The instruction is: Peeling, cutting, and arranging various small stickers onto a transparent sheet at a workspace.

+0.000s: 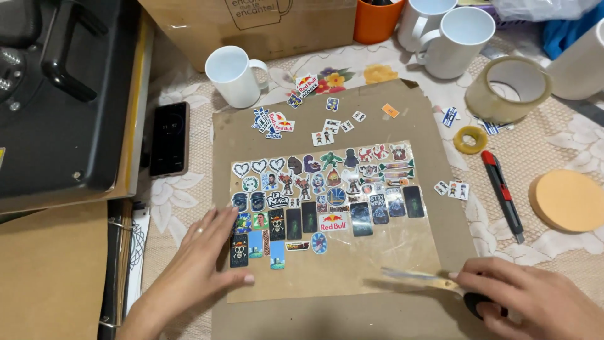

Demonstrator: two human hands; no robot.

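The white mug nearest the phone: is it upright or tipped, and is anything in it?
Upright and empty: the white mug stands mouth up, its inside bare white.

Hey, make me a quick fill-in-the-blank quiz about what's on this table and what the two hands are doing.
1. The left hand lies flat on the clear sheet of ____.
2. The right hand holds a pair of ____ at the sheet's lower right corner.
3. The sheet lies on a brown ____ board.
4. The utility knife has a ____ and black body.

Missing words: stickers; scissors; cardboard; red
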